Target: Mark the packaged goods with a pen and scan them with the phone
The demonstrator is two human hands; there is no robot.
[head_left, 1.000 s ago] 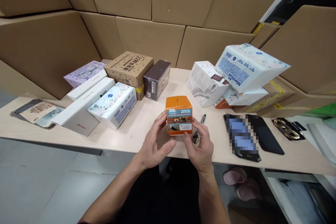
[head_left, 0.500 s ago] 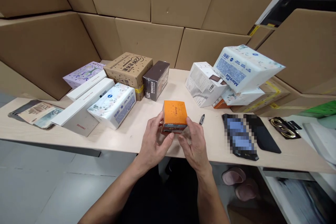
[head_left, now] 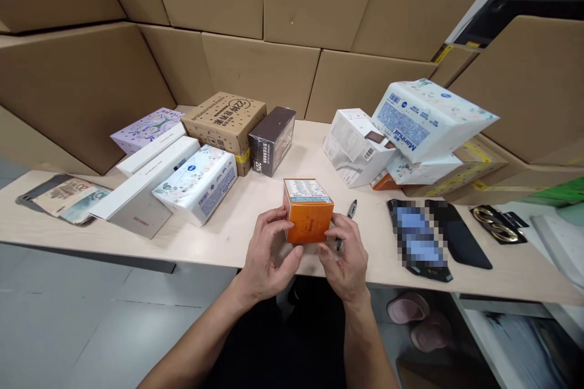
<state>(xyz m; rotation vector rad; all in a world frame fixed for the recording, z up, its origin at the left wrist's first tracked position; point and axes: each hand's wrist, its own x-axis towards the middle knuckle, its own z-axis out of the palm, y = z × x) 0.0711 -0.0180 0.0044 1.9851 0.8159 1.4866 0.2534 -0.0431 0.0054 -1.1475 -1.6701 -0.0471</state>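
- where is the orange box [head_left: 309, 223]?
- between the left hand [head_left: 270, 249] and the right hand [head_left: 344, 255], near the front edge of the table [head_left: 249, 197]. i can't tell whether its base touches the wood.
- and the grip?
- both hold the box, fingers against its opposite sides, thumbs low by its near edge.
- what crowds it?
- mainly the pen [head_left: 351, 209], just beside the right hand, its middle hidden behind the fingers.
- further back?
- a dark brown box [head_left: 272, 141] beside a printed carton [head_left: 223, 124] with yellow tape, then cardboard panels [head_left: 260, 70] closing off the rear.
- on the left?
- a tissue pack [head_left: 196, 182] next to a long white box [head_left: 148, 194], with banknotes [head_left: 70, 197] near the far end.
- on the right?
- a white box [head_left: 356, 149] next to stacked tissue packs [head_left: 433, 118]; nearer the edge, a pixelated dark item [head_left: 420, 240] and gold rings [head_left: 497, 223].
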